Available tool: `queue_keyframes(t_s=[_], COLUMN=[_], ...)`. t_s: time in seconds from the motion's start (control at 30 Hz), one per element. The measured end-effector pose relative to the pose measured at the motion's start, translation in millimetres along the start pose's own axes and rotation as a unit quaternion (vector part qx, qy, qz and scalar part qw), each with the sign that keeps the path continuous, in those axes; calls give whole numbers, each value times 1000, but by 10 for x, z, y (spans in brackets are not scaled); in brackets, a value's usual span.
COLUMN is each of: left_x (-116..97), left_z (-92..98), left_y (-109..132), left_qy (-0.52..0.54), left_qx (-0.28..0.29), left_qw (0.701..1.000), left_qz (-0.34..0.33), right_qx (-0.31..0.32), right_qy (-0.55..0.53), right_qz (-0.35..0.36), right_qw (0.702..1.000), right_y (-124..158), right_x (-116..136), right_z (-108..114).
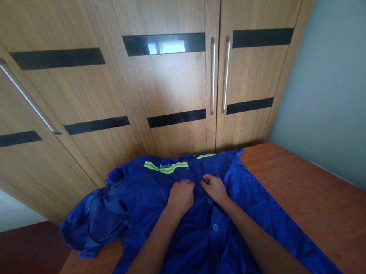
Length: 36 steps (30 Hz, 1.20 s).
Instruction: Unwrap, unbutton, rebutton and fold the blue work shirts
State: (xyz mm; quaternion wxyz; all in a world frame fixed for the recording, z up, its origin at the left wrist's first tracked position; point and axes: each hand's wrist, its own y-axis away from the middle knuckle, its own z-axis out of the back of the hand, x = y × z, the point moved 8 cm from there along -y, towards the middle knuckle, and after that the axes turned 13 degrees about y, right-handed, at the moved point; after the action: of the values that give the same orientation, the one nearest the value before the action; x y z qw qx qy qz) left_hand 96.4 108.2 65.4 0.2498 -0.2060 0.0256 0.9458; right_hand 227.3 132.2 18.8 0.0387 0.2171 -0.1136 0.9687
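A blue work shirt [257,215] with yellow-green reflective stripes [166,167] lies spread on a brown wooden table [315,194], collar away from me. My left hand [180,194] and my right hand [214,188] sit close together on the shirt's front placket, just below the stripes. Both have their fingers curled and pinched on the fabric along the button line. Blue buttons [215,227] run down the placket between my forearms.
A wooden wardrobe [167,92] with black bands and long metal handles [213,74] stands right behind the table. A pale wall [339,92] is at the right. One shirt sleeve [88,223] hangs bunched over the table's left edge above a dark floor [22,261].
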Motion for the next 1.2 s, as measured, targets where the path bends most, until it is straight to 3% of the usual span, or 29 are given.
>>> queue_keyframes(t_s=[0.13,0.37,0.6,0.87,1.03,1.2], left_x=[87,283,385,395,394,234], left_z=[-41,-11,-133,-134,-8,81], left_y=[91,-183,-371,-430,-416,-398], left_qy=[9,46,78,78,102,151], left_qx=[9,-41,1,-3,-83,-183], left_qw=[1000,996,991,988,981,964], left_qz=[-2,70,110,133,139,120], right_qx=[-8,-17,-24,-47,-80,-108], right_qy=[-31,-88,-137,-169,-183,-175], right_qz=[1,20,25,36,37,59], right_qw=[999,996,990,984,979,977], right_y=[3,5,-39,-39,-31,-15], right_x=[2,-4,-55,-59,-34,14], right_z=[-14,-10,-60,-34,13,72])
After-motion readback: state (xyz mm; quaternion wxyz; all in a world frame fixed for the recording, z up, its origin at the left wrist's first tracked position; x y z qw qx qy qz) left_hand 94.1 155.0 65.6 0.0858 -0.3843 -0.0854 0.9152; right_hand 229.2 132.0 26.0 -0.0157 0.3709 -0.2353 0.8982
